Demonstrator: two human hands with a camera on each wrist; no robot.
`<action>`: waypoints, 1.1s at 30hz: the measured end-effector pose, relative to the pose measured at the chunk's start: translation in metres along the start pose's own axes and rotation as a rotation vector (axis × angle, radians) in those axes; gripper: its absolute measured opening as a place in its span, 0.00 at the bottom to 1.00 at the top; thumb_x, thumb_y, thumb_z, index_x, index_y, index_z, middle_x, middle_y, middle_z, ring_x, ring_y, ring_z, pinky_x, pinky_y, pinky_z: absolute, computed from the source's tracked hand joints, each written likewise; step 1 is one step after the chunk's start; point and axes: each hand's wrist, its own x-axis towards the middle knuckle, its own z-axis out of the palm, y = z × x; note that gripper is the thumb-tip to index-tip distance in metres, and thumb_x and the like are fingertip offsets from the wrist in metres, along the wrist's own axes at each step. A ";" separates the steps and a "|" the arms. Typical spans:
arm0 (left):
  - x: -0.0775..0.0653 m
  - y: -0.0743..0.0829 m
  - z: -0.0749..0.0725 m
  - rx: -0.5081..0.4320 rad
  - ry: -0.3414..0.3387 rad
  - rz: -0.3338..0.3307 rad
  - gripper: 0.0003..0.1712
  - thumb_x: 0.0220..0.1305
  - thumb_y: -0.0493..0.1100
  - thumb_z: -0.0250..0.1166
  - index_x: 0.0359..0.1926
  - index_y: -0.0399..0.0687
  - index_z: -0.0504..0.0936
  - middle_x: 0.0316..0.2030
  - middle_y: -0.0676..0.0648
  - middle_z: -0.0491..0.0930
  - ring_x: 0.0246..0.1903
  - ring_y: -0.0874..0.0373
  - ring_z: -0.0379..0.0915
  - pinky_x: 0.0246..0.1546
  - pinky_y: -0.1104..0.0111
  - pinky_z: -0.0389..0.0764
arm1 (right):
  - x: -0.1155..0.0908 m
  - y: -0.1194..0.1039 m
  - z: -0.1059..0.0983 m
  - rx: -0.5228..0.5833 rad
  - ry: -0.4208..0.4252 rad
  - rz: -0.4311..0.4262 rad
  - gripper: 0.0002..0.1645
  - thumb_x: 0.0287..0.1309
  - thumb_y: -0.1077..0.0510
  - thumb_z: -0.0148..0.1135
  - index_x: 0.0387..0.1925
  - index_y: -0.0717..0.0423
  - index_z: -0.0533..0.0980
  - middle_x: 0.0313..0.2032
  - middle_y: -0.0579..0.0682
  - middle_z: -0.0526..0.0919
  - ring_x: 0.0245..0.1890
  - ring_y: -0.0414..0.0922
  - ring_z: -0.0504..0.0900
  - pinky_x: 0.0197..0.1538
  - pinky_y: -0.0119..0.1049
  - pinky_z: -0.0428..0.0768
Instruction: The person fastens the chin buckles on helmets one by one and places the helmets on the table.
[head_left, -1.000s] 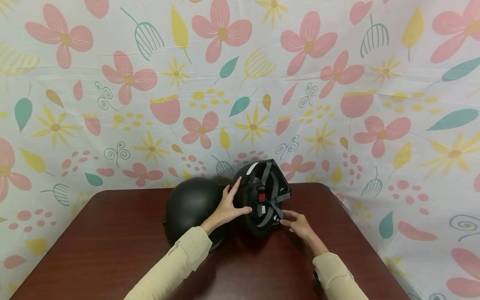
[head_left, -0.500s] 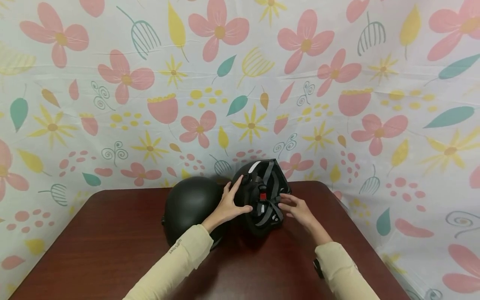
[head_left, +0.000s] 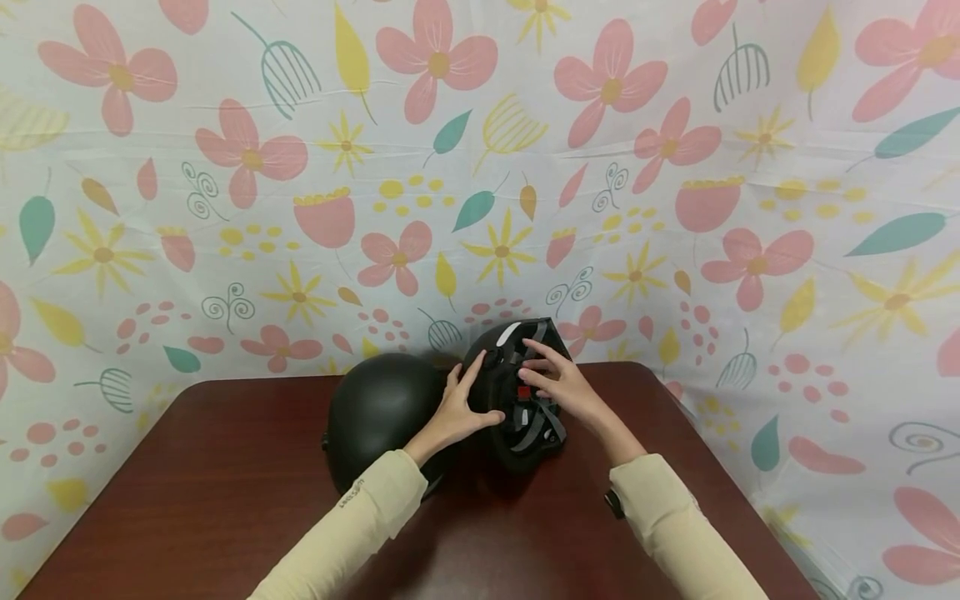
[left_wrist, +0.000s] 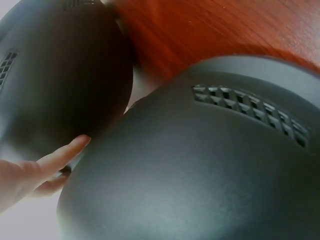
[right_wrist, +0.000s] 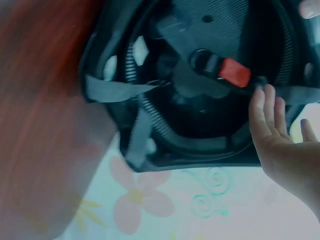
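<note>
A black helmet [head_left: 517, 450] is tipped on its side at the back of the table, its padded inside facing me. My left hand [head_left: 453, 417], thumb and fingers spread wide, touches its left edge. In the left wrist view, straight fingers [left_wrist: 65, 152] lie against the helmet's outer shell. My right hand [head_left: 566, 387] is over the helmet's opening, holding nothing, fingers extended. A red buckle [right_wrist: 235, 72] sits just beyond those fingertips in the right wrist view. Grey chin straps [right_wrist: 117, 91] cross the opening. Part of the inside is hidden behind the right hand.
A second matte black helmet [head_left: 382, 417] stands dome up just left of the tipped one, partly behind my left forearm. Its vent [left_wrist: 250, 110] shows in the left wrist view. The dark red wooden table [head_left: 240, 492] ends at a flower-print curtain [head_left: 480, 167].
My right hand has left the straps at the helmet's lower right edge and moved up and left over the opening. The left hand and both helmets have stayed in place.
</note>
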 end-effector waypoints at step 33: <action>-0.009 0.001 0.007 0.009 0.051 0.030 0.54 0.54 0.47 0.69 0.77 0.71 0.48 0.75 0.31 0.38 0.72 0.26 0.40 0.61 0.32 0.61 | 0.014 -0.028 0.026 0.020 -0.003 0.013 0.43 0.67 0.54 0.59 0.76 0.51 0.50 0.51 0.69 0.81 0.48 0.58 0.85 0.54 0.52 0.81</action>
